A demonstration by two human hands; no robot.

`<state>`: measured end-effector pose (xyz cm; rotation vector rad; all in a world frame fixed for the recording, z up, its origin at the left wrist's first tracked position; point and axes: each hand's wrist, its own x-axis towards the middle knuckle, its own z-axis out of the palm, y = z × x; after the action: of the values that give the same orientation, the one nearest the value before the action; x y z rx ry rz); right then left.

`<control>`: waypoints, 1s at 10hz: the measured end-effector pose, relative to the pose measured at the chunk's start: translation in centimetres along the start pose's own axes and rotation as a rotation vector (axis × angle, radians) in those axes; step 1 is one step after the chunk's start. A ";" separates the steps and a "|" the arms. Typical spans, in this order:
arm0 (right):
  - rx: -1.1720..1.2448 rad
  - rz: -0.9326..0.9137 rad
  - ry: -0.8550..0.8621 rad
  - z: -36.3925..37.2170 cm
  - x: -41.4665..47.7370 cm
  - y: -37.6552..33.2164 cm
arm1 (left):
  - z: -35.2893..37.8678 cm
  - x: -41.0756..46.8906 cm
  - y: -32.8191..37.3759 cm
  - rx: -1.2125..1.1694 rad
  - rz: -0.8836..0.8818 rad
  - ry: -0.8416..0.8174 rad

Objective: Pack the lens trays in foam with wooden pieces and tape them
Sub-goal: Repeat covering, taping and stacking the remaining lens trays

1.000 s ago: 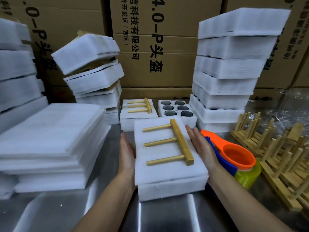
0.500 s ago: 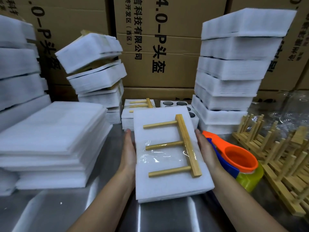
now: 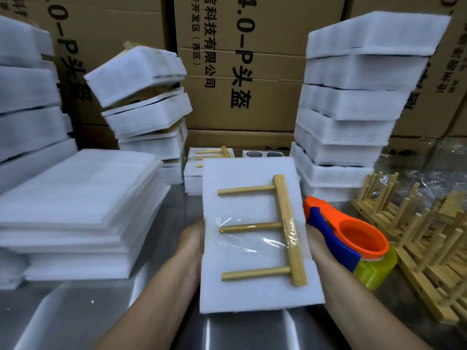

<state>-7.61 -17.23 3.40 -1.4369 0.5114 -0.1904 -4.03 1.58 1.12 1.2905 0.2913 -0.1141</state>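
**Head view: a taped foam pack held between two hands at a packing table**

Head-camera frame, looking forward and down. A white foam pack (image 3: 252,294) sits at centre, raised over the near part of the steel table (image 3: 75,322), with its broad face turned up toward the lens. A wooden piece (image 3: 288,223) lies on that face: one flat bar down the right side and three round pegs pointing left. A band of clear tape (image 3: 252,242) crosses the pack's middle, over the centre peg and the bar.

The left hand (image 3: 193,238) holds the pack at its left edge and the right hand (image 3: 316,239) at its right edge. The fingers of both are hidden behind the foam, so how far they curl cannot be told.

An orange, blue and yellow-green tape dispenser (image 3: 358,241) rests on the table just beside the right hand. Farther right lies a heap of wooden racks (image 3: 424,238), with clear plastic bags (image 3: 444,157) behind them. Loose foam sheets (image 3: 75,198) are stacked to the left.

Behind the held pack are a second foam bundle (image 3: 194,178) topped with its own wooden comb and a lens tray (image 3: 262,154) showing dark round lenses. A tall tower of foam packs (image 3: 353,102) stands at right and a leaning stack (image 3: 144,104) at left. Printed cardboard cartons (image 3: 240,34) line the back.
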 end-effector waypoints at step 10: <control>0.113 0.104 -0.475 1.6 1.0 1.0 | -1.5 2.0 1.8 -0.089 -0.070 -0.340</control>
<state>-6.21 -16.04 2.25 -1.2859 0.1800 0.2009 -1.89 3.71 1.82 1.1505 0.0488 -0.3720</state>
